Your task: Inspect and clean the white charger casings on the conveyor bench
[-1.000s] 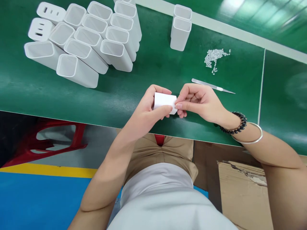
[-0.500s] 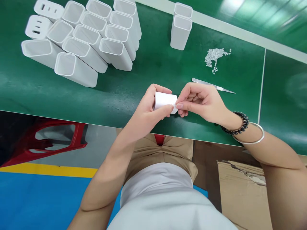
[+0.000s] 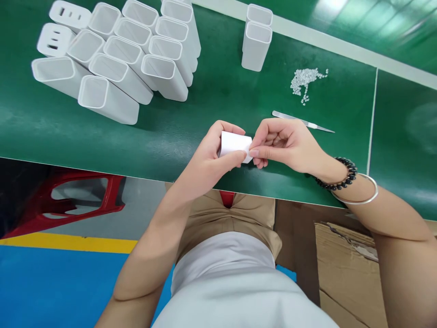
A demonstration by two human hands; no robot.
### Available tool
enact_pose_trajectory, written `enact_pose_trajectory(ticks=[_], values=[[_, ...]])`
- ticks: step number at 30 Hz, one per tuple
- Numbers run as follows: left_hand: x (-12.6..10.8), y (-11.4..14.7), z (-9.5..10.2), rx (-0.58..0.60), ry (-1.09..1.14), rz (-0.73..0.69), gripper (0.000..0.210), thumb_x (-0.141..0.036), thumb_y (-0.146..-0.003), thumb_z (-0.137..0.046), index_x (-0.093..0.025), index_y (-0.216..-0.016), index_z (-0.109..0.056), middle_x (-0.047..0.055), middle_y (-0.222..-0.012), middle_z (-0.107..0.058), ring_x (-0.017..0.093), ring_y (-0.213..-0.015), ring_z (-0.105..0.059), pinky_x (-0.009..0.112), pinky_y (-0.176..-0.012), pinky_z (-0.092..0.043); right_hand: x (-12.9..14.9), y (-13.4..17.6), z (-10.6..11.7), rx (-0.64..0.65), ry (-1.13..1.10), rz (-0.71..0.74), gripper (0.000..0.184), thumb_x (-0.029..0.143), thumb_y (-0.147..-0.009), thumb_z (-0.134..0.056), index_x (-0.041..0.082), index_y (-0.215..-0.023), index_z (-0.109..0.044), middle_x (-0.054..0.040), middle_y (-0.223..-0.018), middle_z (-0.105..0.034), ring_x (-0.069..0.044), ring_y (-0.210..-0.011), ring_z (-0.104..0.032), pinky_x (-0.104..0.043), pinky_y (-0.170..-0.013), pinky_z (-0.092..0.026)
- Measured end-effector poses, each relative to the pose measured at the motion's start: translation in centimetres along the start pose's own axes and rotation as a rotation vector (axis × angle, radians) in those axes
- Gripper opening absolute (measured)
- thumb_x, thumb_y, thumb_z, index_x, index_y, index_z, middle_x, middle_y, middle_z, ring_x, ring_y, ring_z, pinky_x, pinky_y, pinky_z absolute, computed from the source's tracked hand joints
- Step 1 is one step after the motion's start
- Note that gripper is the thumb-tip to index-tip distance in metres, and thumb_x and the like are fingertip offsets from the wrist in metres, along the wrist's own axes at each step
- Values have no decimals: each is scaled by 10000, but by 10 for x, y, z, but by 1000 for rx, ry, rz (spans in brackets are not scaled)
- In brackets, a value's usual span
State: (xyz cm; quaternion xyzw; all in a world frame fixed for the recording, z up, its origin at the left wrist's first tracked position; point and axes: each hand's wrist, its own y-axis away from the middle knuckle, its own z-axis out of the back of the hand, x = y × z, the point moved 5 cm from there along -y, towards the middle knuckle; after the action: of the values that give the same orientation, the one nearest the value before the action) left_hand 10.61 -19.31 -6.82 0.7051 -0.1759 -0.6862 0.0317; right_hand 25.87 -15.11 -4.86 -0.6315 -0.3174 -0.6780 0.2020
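Note:
My left hand (image 3: 218, 152) is wrapped round a white plastic charger housing (image 3: 234, 142), held on its side above the front part of the table. My right hand (image 3: 282, 143) meets the housing's right end, thumb and forefinger pinched together there. Whatever sits between those fingertips is hidden or too small to name. Just beyond my right hand lies a pair of tweezers (image 3: 312, 125), their thin tip pointing right. Farther back, a small heap of tiny clear pieces (image 3: 303, 78) is spread on the green table (image 3: 211, 105).
Several white open-ended housings (image 3: 164, 79) stand packed together at the back left. Two of that group (image 3: 56, 40) show port slots on top. Two more housings (image 3: 256, 48) stand at the back middle. Below the table are a red plastic stool (image 3: 82, 196) and some cardboard (image 3: 348, 269).
Almost nothing differs. Both hands keep their hold at the housing, and the view has shifted very slightly.

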Motion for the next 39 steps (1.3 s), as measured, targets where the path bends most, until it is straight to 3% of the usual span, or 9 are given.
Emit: enact_pose_trajectory(ticks=[12,25,39], values=[[0,-1,0,1,-9,6,279,-249,-789,-674,-221,-1040,-556,-13,-823,-620,150,-711,-629,268,-603,-508,1,2,-1,-34,41,-15,288,326,-808,-836,120,-819,-635,-36,-714,-702,-106,-597,-647,-232,-583,-581],[-2,-2,-1,13,66,83,277,-236,-789,-647,-214,-1044,-540,-3,-814,-623,151,-709,-585,262,-569,-448,4,8,-6,-93,158,90,212,293,-860,-779,152,-813,-628,-17,-729,-685,-118,-630,-644,-240,-603,-536],[-1,-2,-5,-18,168,58,256,-222,-817,-635,-184,-1053,-541,1,-807,-625,122,-682,-553,231,-580,-419,2,12,-9,-101,332,202,147,240,-914,-660,177,-815,-572,5,-719,-668,-114,-624,-622,-227,-574,-485]])
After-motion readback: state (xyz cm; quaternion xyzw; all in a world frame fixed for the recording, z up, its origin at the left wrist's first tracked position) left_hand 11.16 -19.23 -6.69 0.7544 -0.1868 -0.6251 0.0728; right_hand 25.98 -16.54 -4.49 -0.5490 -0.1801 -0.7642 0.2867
